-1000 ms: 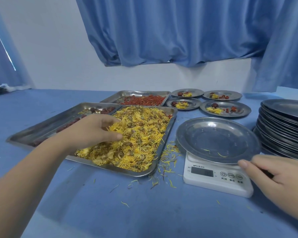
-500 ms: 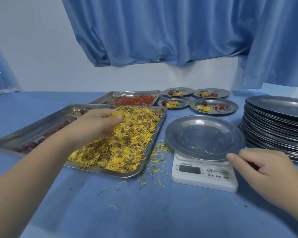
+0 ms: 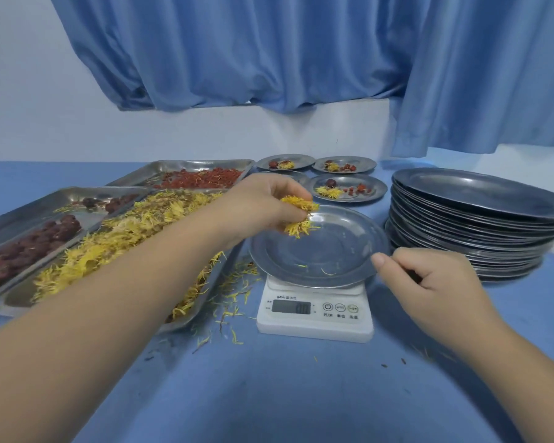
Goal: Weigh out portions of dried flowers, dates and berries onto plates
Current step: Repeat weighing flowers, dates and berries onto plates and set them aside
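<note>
A light, brittle tuft of dried yellow petals (image 3: 298, 215) is pinched gently in the left grip (image 3: 264, 210) above the round steel plate (image 3: 336, 251).

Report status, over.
Left hand pinches yellow dried flowers above round steel plate on white digital scale. Right hand curled at rim, grip unclear. Nothing blocking.

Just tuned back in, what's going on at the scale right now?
The person's left hand grips a bunch of yellow dried flowers just above the plate on the scale, not yet dropped; the plate holds only a few stray petals. The right hand sits at the plate's near right rim, fingers curled; whether it holds anything is unclear. Finished plates sit at the back beside the berry tray, and a stack of empty plates stands on the right.
</note>
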Available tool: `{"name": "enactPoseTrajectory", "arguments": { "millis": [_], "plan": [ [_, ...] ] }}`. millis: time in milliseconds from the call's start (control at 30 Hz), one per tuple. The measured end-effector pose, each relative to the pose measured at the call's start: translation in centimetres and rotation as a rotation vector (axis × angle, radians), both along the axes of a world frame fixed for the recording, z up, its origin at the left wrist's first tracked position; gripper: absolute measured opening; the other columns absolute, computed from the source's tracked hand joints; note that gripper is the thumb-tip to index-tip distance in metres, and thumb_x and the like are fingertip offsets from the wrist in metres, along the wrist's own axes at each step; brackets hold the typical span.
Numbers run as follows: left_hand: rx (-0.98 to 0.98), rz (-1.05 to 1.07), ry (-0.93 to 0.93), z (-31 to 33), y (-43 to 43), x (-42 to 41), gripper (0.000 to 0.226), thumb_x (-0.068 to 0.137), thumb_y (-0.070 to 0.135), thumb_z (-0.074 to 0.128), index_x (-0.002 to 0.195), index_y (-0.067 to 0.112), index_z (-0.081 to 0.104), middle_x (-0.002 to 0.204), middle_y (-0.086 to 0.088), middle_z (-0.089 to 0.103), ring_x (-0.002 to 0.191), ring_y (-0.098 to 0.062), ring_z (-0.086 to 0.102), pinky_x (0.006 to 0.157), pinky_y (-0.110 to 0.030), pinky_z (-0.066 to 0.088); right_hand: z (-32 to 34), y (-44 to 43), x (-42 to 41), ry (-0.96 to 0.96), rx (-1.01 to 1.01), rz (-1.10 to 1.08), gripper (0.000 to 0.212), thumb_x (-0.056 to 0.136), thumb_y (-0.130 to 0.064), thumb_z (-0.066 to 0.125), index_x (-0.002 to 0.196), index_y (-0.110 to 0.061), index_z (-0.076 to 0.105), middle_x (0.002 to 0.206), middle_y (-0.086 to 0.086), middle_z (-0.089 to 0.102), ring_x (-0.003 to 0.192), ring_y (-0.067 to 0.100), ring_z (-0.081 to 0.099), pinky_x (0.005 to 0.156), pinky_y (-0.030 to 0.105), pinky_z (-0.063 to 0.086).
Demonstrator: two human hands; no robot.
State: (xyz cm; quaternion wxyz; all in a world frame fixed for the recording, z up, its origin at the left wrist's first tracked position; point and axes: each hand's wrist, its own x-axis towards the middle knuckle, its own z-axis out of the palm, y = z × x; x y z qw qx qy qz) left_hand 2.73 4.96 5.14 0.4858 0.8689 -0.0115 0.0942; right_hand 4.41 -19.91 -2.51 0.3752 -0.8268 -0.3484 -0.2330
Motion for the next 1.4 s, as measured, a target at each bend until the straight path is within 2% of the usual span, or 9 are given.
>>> {"name": "enactPoseTrajectory", "arguments": {
  "millis": [167, 433, 567, 733, 900, 1000, 1200, 1300, 1400],
  "plan": [
    [0.187, -0.002, -0.015, -0.8, -1.5, 2.2, 0.029, 0.078, 0.014, 0.079, 0.100, 0.029, 0.067, 0.105, 0.010, 0.069, 0.099, -0.002, 0.064, 0.088, -0.021, 0.049, 0.1, -0.1, 0.2, 0.005, 0.023, 0.002, 0.049, 0.088, -0.037, 0.053, 0.050, -0.019, 0.027, 0.050, -0.003, 0.037, 0.047, 0.011, 0.034, 0.046, 0.016, 0.027],
    [0.188, 0.001, 0.022, -2.0, 0.8, 1.2, 0.015, 0.086, 0.034, 0.071, 0.100, 0.039, 0.068, 0.095, 0.022, 0.071, 0.087, 0.007, 0.066, 0.082, -0.024, 0.049, 0.3, 0.3, -0.2, 0.000, 0.027, 0.046, 0.051, 0.089, -0.033, 0.055, 0.051, -0.024, 0.021, 0.050, -0.003, 0.034, 0.047, 0.012, 0.031, 0.046, 0.017, 0.025],
    [0.176, 0.066, -0.004, -1.9, 2.5, 0.0, 0.012, 0.091, 0.031, 0.063, 0.096, 0.039, 0.070, 0.093, 0.017, 0.073, 0.090, -0.003, 0.068, 0.086, -0.035, 0.055, 0.3, 0.4, -0.3, -0.005, 0.020, 0.049, 0.051, 0.089, -0.032, 0.055, 0.051, -0.023, 0.022, 0.048, -0.002, 0.031, 0.047, 0.012, 0.031, 0.046, 0.019, 0.025],
    [0.140, 0.103, -0.020, -2.1, 4.8, -2.4, 0.014, 0.093, 0.026, 0.061, 0.097, 0.035, 0.071, 0.094, 0.012, 0.074, 0.089, -0.004, 0.069, 0.075, -0.026, 0.053, 0.3, 1.2, -1.6, -0.122, -0.044, 0.025, 0.050, 0.093, -0.034, 0.052, 0.054, -0.022, 0.024, 0.047, -0.007, 0.027, 0.048, 0.013, 0.030, 0.047, 0.025, 0.028],
    [0.146, 0.191, -0.044, -1.3, 9.0, -5.5, 0.013, 0.094, 0.027, 0.060, 0.098, 0.034, 0.071, 0.095, 0.013, 0.074, 0.090, -0.007, 0.070, 0.078, -0.030, 0.053, 1.9, 5.0, -3.6, -0.282, -0.123, 0.034, 0.034, 0.090, -0.035, 0.045, 0.061, -0.017, 0.049, 0.058, -0.007, 0.043, 0.053, 0.014, 0.043, 0.046, 0.034, 0.041],
    [0.124, 0.284, -0.073, 0.5, 12.6, -6.9, 0.012, 0.095, 0.028, 0.060, 0.099, 0.033, 0.071, 0.093, 0.014, 0.074, 0.085, -0.002, 0.069, 0.070, -0.021, 0.051, 2.9, 9.3, -4.8, -0.259, -0.115, 0.054, 0.027, 0.088, -0.037, 0.045, 0.071, -0.020, 0.056, 0.066, -0.010, 0.046, 0.062, 0.012, 0.044, 0.050, 0.033, 0.041],
    [-0.006, 0.502, -0.104, 3.5, 21.9, -8.3, 0.010, 0.092, 0.018, 0.062, 0.099, 0.017, 0.070, 0.100, -0.008, 0.071, 0.081, -0.017, 0.067, 0.067, -0.026, 0.057, 2.2, 16.3, -5.8, -0.220, -0.279, 0.097, 0.010, 0.089, -0.028, 0.057, 0.089, -0.019, 0.062, 0.086, -0.006, 0.054, 0.078, 0.014, 0.052, 0.056, 0.024, 0.035],
    [0.086, 0.604, -0.048, 2.5, 27.0, -9.0, 0.013, 0.093, 0.020, 0.059, 0.100, 0.017, 0.069, 0.096, -0.006, 0.069, 0.081, -0.021, 0.064, 0.066, -0.030, 0.052, 1.1, 16.9, -6.1, -0.166, -0.278, 0.122, 0.010, 0.088, -0.029, 0.055, 0.089, -0.022, 0.062, 0.085, -0.010, 0.054, 0.076, 0.010, 0.052, 0.057, 0.012, 0.032],
    [0.352, 0.687, 0.062, 0.3, 31.2, -8.9, 0.019, 0.097, 0.031, 0.053, 0.099, 0.019, 0.067, 0.099, -0.005, 0.068, 0.087, -0.024, 0.062, 0.080, -0.039, 0.052, 0.6, 17.0, -6.1, -0.144, -0.215, 0.153, 0.010, 0.085, -0.028, 0.054, 0.087, -0.023, 0.062, 0.082, -0.013, 0.051, 0.074, 0.006, 0.049, 0.058, 0.016, 0.040]
  ]
}}
